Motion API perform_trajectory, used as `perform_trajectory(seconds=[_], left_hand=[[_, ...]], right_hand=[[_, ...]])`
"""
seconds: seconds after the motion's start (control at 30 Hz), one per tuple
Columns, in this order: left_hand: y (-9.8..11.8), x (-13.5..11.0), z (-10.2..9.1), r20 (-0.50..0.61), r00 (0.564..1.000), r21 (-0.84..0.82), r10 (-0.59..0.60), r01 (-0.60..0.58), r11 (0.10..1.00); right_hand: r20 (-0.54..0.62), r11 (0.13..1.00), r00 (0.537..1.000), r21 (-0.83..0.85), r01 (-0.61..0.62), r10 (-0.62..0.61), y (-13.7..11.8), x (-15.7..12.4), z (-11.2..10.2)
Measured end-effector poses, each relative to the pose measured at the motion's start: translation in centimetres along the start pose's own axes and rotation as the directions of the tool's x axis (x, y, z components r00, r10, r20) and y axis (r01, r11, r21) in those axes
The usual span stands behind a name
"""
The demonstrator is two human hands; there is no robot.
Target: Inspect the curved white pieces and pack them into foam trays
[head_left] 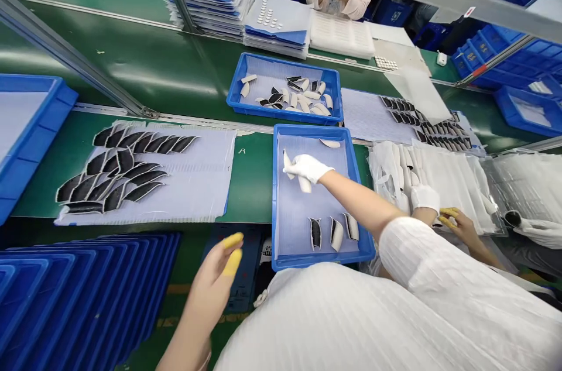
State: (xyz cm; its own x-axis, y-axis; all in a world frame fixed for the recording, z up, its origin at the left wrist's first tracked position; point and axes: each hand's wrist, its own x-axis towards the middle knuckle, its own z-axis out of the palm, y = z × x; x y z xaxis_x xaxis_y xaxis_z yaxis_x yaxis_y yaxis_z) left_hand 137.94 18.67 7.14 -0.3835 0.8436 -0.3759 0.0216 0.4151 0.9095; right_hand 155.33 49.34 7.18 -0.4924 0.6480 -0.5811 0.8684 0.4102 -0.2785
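Observation:
My right hand (309,168), in a white glove, is over a blue tray (294,207) lined with pale sheeting. Its closed fingers hold a curved white piece (286,161); another white piece (304,185) shows just beneath the hand, and whether it is also gripped I cannot tell. Three curved pieces with black inner faces (336,234) stand near the tray's front end, and a single white piece (330,143) lies by its far end. My left hand (215,274), with yellow covers on thumb and finger, hangs open in front of the bench, holding nothing visible.
Rows of black-faced pieces (118,181) lie on a sheet at left. Behind, another blue tray (235,99) holds loose pieces. Stacked blue trays (88,295) stand low at left. A co-worker's hands (459,223) are close on the right, near bagged white pieces. Metal posts (88,61) cross the bench.

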Motion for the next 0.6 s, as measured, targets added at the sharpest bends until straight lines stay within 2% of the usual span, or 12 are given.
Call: perform_trajectory(seconds=[0.1, 0.17, 0.23, 0.3, 0.33, 0.4, 0.47, 0.53, 0.6], left_hand=[[0.8, 2.8, 2.5, 0.088, 0.996, -0.233, -0.035, 0.055, 0.971], [1.6, 4.3, 4.2, 0.163, 0.986, -0.283, -0.016, 0.063, 0.957], [2.3, 4.9, 5.2, 0.263, 0.965, -0.318, -0.003, 0.089, 0.944], [3.0, 4.6, 5.2, 0.358, 0.934, -0.346, -0.001, 0.133, 0.929], [3.3, 4.2, 4.9, 0.405, 0.914, -0.358, -0.003, 0.162, 0.919], [4.0, 3.4, 4.0, 0.514, 0.858, -0.369, -0.012, 0.234, 0.899], [4.8, 2.6, 3.0, 0.633, 0.774, -0.345, -0.029, 0.315, 0.884], [5.4, 1.9, 2.4, 0.723, 0.689, -0.297, -0.051, 0.376, 0.878], [5.8, 1.3, 2.3, 0.761, 0.646, -0.261, -0.064, 0.395, 0.881]], right_hand=[[-0.088, 0.995, 0.992, 0.042, 0.091, -0.087, -3.5, -7.0, 2.6], [-0.197, 0.99, 0.973, 0.05, 0.134, -0.121, -5.7, -10.9, 4.6], [-0.258, 0.989, 0.959, 0.059, 0.135, -0.115, -7.2, -13.7, 6.3], [-0.274, 0.976, 0.957, 0.163, 0.146, -0.097, -7.9, -15.6, 7.1], [-0.284, 0.951, 0.956, 0.267, 0.157, -0.078, -7.8, -16.3, 7.2], [-0.331, 0.841, 0.944, 0.512, 0.175, 0.005, -7.3, -17.2, 6.8], [-0.378, 0.702, 0.921, 0.68, 0.212, 0.088, -6.7, -17.7, 6.3], [-0.398, 0.62, 0.912, 0.741, 0.258, 0.095, -6.5, -18.1, 6.0], [-0.38, 0.587, 0.923, 0.761, 0.275, 0.06, -6.7, -18.3, 6.1]])
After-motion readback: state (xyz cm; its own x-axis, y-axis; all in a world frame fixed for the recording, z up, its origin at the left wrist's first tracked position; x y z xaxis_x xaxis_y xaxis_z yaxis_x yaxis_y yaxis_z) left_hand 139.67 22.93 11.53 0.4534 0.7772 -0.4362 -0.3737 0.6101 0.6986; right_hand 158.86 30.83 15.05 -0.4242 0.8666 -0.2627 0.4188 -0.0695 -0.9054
